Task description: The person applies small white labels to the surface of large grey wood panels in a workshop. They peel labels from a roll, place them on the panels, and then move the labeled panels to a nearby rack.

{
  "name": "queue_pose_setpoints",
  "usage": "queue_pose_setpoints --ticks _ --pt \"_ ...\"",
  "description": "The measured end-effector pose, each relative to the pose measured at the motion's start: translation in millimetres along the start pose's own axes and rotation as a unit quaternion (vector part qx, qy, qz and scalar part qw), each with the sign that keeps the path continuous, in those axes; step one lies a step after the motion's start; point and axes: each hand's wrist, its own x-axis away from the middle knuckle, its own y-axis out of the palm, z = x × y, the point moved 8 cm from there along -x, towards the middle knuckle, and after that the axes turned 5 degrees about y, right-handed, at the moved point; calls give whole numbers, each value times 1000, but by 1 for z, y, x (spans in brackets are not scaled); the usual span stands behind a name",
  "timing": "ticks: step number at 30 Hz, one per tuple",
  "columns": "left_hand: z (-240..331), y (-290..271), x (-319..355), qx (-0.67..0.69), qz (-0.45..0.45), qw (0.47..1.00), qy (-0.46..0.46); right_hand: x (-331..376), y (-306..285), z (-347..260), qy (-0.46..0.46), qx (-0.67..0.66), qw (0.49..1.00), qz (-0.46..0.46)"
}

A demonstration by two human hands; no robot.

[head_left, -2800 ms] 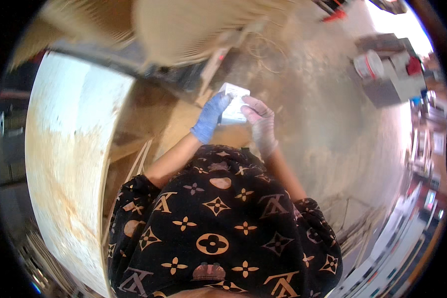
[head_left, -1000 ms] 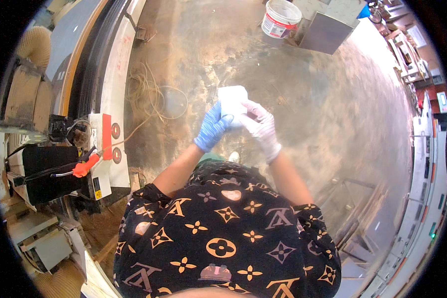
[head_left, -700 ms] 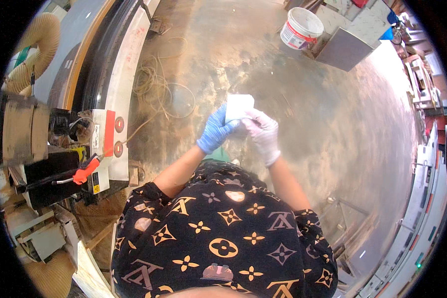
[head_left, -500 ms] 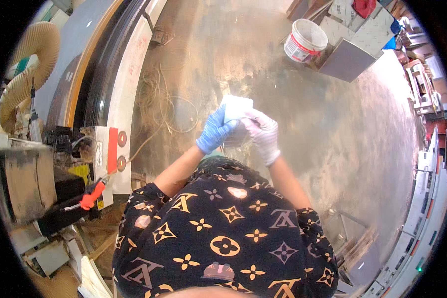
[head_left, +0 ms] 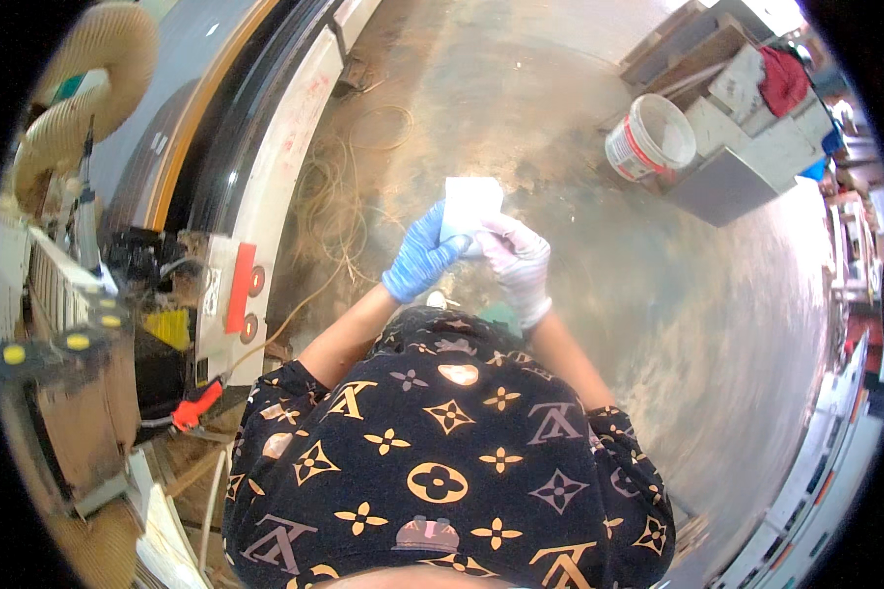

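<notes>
Head view: both forearms are reaching forward from the sleeves of a black patterned shirt [head_left: 432,442], elbows bending, and the hands are meeting in front of the body, nearer the person than the white bucket [head_left: 627,149] and to its left. The left hand [head_left: 425,257], wearing a blue glove, is gripping the white card [head_left: 471,201] at its lower left, its thumb lying across the lower part and pointing right. The right hand [head_left: 517,260], in a whitish glove looking pinkish at the fingers, is pinching the card's lower right side, its fingers curling inward. The card is sitting between both hands, above the floor [head_left: 599,294], left of the bucket and nearer the person. It is showing a bright, plain face with straight edges; its lower part is disappearing behind the fingers, so whether it is one sheet or several I cannot tell. Beside the bucket, on its right, a grey panel [head_left: 727,188] is standing tilted.
</notes>
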Motion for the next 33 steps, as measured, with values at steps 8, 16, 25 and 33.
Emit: queue_pose_setpoints --ticks 8,16,25,33 --pt "-6 -1 47 -55 110 992 -4 11 9 -25 -42 111 986 -121" --pt "22 55 117 -105 177 975 81 68 -14 -55 -84 75 974 -195" --pt "17 104 175 -17 206 976 71 121 -38 -57 -50 74 961 -263" --pt "1 113 222 68 262 960 75 151 -27 -17 25 65 942 -328"
